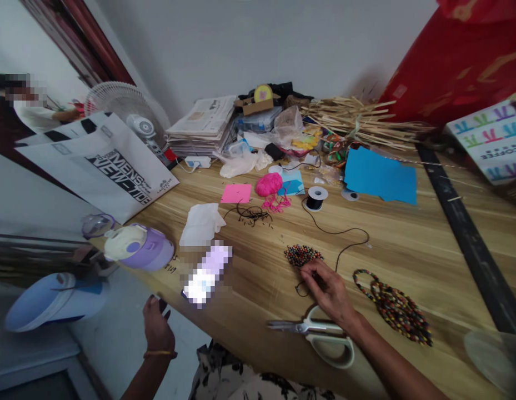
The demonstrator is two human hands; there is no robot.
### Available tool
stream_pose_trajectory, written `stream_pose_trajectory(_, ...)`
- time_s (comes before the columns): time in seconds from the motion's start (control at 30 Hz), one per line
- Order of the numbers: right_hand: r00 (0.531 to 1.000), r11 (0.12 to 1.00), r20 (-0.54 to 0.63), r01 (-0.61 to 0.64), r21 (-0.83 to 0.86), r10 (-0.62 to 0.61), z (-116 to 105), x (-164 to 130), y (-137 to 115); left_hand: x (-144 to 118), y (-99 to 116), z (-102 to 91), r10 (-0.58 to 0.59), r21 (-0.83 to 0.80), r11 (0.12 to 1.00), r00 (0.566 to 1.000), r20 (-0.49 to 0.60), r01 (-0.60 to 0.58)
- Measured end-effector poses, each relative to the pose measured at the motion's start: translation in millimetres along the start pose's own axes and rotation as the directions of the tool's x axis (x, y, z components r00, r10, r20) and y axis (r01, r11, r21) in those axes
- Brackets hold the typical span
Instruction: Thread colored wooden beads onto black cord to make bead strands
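Black thin cord (pixel 341 233) ran from a small black-wound spool (pixel 315 198) near the middle of the pale wooden tabletop (pixel 407 244) down to the right hand (pixel 330 291), whose fingertips pinched the cord's looped end against the wood, a closed grip on the cord. Just beyond those fingers lay a small heap of multicoloured beads (pixel 302 255), and to the right a coiled strand of strung multicoloured beads (pixel 397 306) rested near the front edge. White-handled scissors (pixel 320 333) lay touching the wrist at the front edge. The left hand (pixel 156 325), wearing a thin gold bangle, hovered off the tabletop's left edge with fingers loosely curled, holding nothing. A lilac lidded plastic cup (pixel 136 246) lay on its side by that left edge.
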State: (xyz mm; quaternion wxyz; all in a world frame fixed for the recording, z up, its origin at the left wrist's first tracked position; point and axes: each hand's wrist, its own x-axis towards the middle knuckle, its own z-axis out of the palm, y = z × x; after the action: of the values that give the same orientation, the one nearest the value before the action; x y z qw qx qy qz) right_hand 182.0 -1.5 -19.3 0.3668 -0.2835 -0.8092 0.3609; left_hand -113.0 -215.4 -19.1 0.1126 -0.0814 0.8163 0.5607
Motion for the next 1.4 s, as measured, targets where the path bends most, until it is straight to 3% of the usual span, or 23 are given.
stream_pose_trajectory(0.2,1.0,1.0,-0.008,0.005,0.007,-0.005,0.2,0.5,-0.9,1.4,-0.8,-2.6,0.122,0.015,0.993,0.989,-0.079,-0.121)
stream_pose_trajectory(0.3,1.0,1.0,-0.009,-0.001,0.009,0.002,0.4,0.1,-0.6,0.7,-2.9,-0.9,0.224,0.013,0.974,0.961,-0.164,-0.225)
stream_pose_trajectory(0.4,1.0,1.0,-0.008,-0.002,0.006,0.002,0.3,-0.3,-0.1,-1.4,-5.1,-0.4,0.375,0.024,0.926,0.911,-0.174,-0.377)
stream_pose_trajectory(0.57,1.0,1.0,-0.006,0.013,-0.003,-0.013,0.2,-0.3,0.0,-10.0,-4.9,-0.8,0.667,0.074,0.745,0.742,-0.06,-0.663)
stream_pose_trajectory(0.67,1.0,1.0,-0.008,0.012,0.0,-0.012,0.2,-0.1,-0.5,-22.2,-0.5,3.4,0.743,0.021,0.668,0.669,0.037,-0.743)
stream_pose_trajectory(0.8,1.0,1.0,-0.006,0.017,0.016,-0.017,0.1,0.1,-0.7,-46.1,11.2,15.1,0.845,-0.108,0.528,0.509,0.164,-0.843)
stream_pose_trajectory(0.93,0.999,0.999,-0.019,0.031,0.014,-0.031,0.3,-0.3,0.6,-72.6,28.2,33.4,0.905,-0.195,0.354,0.282,0.318,-0.915)
stream_pose_trajectory(1.0,0.998,0.999,-0.03,0.047,0.013,-0.046,0.6,-0.6,1.4,-86.7,37.0,46.7,0.897,-0.263,0.24,0.11,0.427,-0.935)
stream_pose_trajectory(1.03,0.998,0.998,-0.042,0.056,0.011,-0.055,0.7,-0.8,1.6,-94.3,41.1,54.5,0.894,-0.306,0.199,0.044,0.446,-0.931)
stream_pose_trajectory(1.13,0.992,0.996,-0.089,0.086,0.004,-0.085,0.1,-0.7,0.6,-118.6,51.3,81.2,0.828,-0.418,0.152,-0.116,0.549,-0.896)
stream_pose_trajectory(1.23,0.986,0.995,-0.13,0.103,0.015,-0.1,-2.2,0.1,-2.5,-142.5,59.4,109.4,0.761,-0.489,0.164,-0.205,0.615,-0.857)
stream_pose_trajectory(1.3,0.983,0.994,-0.157,0.106,0.035,-0.099,-4.2,0.8,-4.2,-155.4,64.0,127.4,0.733,-0.5,0.18,-0.224,0.643,-0.847)
stream_pose_trajectory(1.4,0.977,0.995,-0.197,0.091,0.042,-0.081,-6.9,1.4,-4.1,-167.0,68.1,151.5,0.695,-0.481,0.223,-0.208,0.689,-0.848)
